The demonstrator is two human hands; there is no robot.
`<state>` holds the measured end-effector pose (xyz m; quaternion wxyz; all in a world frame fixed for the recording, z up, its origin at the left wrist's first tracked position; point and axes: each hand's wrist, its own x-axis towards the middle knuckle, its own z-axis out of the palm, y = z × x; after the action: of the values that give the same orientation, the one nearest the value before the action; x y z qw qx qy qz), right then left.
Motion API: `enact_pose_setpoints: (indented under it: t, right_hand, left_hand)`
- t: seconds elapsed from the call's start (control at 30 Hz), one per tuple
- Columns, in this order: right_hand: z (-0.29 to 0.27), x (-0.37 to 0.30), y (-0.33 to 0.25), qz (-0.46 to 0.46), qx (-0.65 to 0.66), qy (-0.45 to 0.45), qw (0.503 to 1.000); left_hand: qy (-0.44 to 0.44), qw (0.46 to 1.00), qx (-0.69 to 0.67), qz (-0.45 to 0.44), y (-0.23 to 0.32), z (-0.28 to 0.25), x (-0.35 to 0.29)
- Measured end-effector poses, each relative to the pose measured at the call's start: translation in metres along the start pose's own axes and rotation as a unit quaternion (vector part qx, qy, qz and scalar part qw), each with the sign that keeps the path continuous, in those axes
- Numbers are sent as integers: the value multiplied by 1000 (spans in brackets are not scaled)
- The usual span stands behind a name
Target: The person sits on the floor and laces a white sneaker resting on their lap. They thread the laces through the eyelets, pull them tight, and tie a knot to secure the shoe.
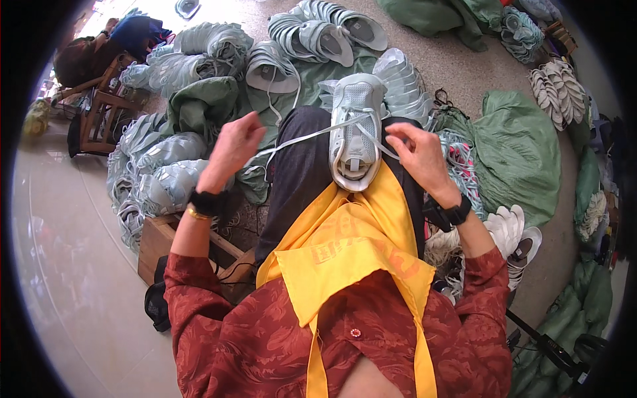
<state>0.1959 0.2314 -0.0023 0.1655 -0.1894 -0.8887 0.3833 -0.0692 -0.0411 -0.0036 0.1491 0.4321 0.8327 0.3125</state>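
Observation:
A pale grey-green sneaker upper (pixel 358 132) rests on my lap between my knees, its heel opening toward me. White shoelace (pixel 298 140) comes out of its eyelets on both sides. My left hand (pixel 235 149) is closed, off to the left of the upper, with one lace stretched to it. Close by the upper's right side, my right hand (pixel 421 156) has its thumb and fingers bent together, and the other lace end runs into it. The exact grip of each hand's fingertips is partly hidden. A yellow apron (pixel 345 229) covers my lap under the upper's heel.
Nested stacks of shoe uppers (pixel 209 50) lie ahead and to the left, some on green cloth (pixel 312 79). A green sack (pixel 517 156) and bundled laces (pixel 460 156) are at the right. Beside my left leg is a wooden box (pixel 156 249); a wooden chair (pixel 109 113) stands far left.

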Motion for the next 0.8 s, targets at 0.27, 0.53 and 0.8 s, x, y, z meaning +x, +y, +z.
enact_pose_setpoints:
  t: [0.27,0.53,0.8]
  right_hand:
    - [26,43,10,-16,48,21,998]
    - [29,45,5,-24,33,19,999]
    - [30,57,20,-12,55,5,998]
  left_hand:
    - [-10,978,-210,10,61,91,63]
    - [-98,949,-299,-14,50,108,83]
    - [-184,906,-380,-30,55,100,89]
